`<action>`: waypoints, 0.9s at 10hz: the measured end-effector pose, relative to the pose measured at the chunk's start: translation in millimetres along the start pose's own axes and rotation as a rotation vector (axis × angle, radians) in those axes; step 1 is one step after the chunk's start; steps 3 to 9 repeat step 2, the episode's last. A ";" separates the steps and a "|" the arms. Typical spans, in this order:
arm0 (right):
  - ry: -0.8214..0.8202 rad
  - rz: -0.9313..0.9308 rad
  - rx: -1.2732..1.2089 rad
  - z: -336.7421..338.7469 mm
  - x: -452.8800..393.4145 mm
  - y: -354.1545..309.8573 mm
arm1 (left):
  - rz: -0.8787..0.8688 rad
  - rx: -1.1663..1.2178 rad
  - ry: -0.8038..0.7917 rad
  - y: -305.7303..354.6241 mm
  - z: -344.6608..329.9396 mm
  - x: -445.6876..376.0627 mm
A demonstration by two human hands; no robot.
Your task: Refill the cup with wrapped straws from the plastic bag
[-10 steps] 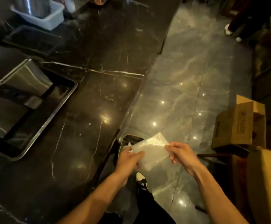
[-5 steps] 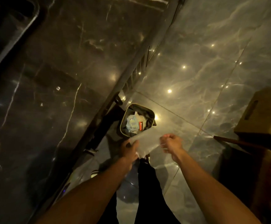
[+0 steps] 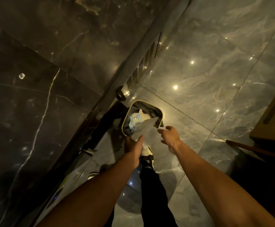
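Over the trash bin [image 3: 159, 110], head view: empty-looking plastic bag [image 3: 145, 128] about to drop.
My left hand [image 3: 133, 145] pinches the bag's near corner; right hand [image 3: 170, 134], at its 3 o'clock, spreads loose, holding nothing. I judge the light bag could drift past the bin's rim. I see no cup.

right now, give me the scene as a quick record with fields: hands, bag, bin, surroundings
left hand: left hand grips the lower end of the plastic bag
right hand: right hand beside the bag, fingers loose, holding nothing
bag: clear, looks empty, hanging over the bin's opening
bin: trash bin on the floor by the counter base, dark liner, crumpled waste inside
surroundings: dark marble counter on the left, cardboard box on the right
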State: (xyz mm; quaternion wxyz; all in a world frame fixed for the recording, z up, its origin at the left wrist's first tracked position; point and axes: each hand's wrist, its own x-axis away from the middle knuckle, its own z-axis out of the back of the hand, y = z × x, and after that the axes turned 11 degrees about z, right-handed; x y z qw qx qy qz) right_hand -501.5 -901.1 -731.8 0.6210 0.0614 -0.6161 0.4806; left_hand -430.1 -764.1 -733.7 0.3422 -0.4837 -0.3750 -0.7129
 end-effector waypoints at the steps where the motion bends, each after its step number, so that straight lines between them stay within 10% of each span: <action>1: -0.053 0.002 0.048 0.4 4.1 -4.0 | -0.031 -0.102 -0.038 -5.6 2.7 -9.4; 9: -0.103 0.037 0.155 0.9 23.7 -8.7 | -0.084 -0.186 -0.084 -21.7 7.6 -19.5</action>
